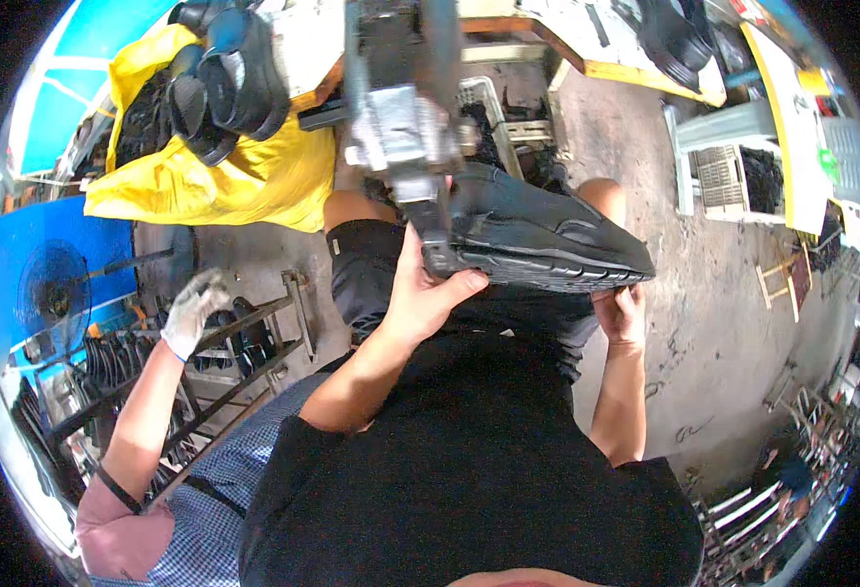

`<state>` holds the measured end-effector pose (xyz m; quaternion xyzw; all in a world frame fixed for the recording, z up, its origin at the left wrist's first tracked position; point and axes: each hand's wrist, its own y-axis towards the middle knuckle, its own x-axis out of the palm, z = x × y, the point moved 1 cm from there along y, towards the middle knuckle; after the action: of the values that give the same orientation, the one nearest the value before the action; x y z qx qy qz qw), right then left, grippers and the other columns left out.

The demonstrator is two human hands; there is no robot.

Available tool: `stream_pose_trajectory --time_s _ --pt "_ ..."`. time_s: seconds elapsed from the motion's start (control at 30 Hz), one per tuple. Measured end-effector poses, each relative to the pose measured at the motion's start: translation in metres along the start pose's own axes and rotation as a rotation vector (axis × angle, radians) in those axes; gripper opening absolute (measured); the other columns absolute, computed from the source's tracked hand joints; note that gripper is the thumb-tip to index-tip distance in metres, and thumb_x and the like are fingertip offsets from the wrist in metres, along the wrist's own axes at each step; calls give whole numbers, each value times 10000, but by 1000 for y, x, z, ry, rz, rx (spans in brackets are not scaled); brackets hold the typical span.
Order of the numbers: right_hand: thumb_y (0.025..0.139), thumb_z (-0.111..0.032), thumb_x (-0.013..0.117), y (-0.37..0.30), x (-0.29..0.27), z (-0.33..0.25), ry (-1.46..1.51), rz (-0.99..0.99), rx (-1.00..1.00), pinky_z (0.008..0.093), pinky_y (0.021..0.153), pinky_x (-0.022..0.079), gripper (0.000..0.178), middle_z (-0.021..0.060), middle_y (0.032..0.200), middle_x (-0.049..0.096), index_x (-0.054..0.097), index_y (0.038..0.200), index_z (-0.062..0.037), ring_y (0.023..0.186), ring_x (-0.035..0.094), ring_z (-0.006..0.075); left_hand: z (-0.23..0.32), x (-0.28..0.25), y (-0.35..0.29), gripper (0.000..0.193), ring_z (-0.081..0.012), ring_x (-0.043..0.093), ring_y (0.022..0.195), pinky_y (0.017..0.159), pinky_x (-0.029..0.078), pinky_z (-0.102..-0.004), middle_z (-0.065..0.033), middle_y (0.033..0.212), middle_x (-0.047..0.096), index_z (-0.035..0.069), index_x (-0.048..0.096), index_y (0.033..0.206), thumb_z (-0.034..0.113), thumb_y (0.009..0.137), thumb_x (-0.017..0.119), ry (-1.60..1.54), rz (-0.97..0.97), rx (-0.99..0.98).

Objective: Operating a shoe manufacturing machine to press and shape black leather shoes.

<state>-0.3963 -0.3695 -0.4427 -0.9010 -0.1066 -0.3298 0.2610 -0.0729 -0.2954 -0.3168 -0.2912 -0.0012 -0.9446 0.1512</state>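
Observation:
A black shoe (543, 235) lies sideways in front of my lap, its ridged sole edge toward me. At the heel end, my left hand (425, 298) grips it, the thumb pressed along the sole edge. My right hand (623, 311) holds the toe end from beneath, its fingers partly hidden by the shoe. A metal machine head (406, 132) comes down from above and meets the shoe at the heel, close to my left fingers. Whether it touches the shoe's inside or outside I cannot tell.
At the left, a co-worker's white-gloved hand (197, 308) reaches over a metal shoe rack (239, 333). Black shoes (244, 83) sit by a yellow sack (220, 181). A fan (55, 293) stands farther left. Crates (722, 181) and a small wooden frame (784, 284) are at the right.

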Motion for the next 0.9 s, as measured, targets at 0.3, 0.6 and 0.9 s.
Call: stream_pose_trajectory --time_s 0.3,0.6,0.9 --pt "634 -240 935 6 42 -29 -74 -85 -81 432 1157 351 1154 77 1487 454 257 1555 -84 1381 433 257 27 21 11 1086 -215 426 1372 1058 443 -361 -93 1624 236 32 137 1585 -95 726 789 133 -184 103" --pt "575 -249 968 14 43 -70 -400 -64 -196 418 1126 393 1199 74 1442 495 276 1544 -102 1324 484 244 11 -1 8 859 -191 648 1064 932 538 -349 -99 1301 590 52 363 1474 -123 740 774 -46 -71 207" --pt "570 -477 949 13 99 -154 -904 -78 -622 418 1069 430 1199 151 1313 578 349 1469 42 1198 580 263 1 -21 -8 874 -203 474 1324 1110 386 -391 -82 1434 487 107 256 1557 -31 834 728 -255 65 -105"
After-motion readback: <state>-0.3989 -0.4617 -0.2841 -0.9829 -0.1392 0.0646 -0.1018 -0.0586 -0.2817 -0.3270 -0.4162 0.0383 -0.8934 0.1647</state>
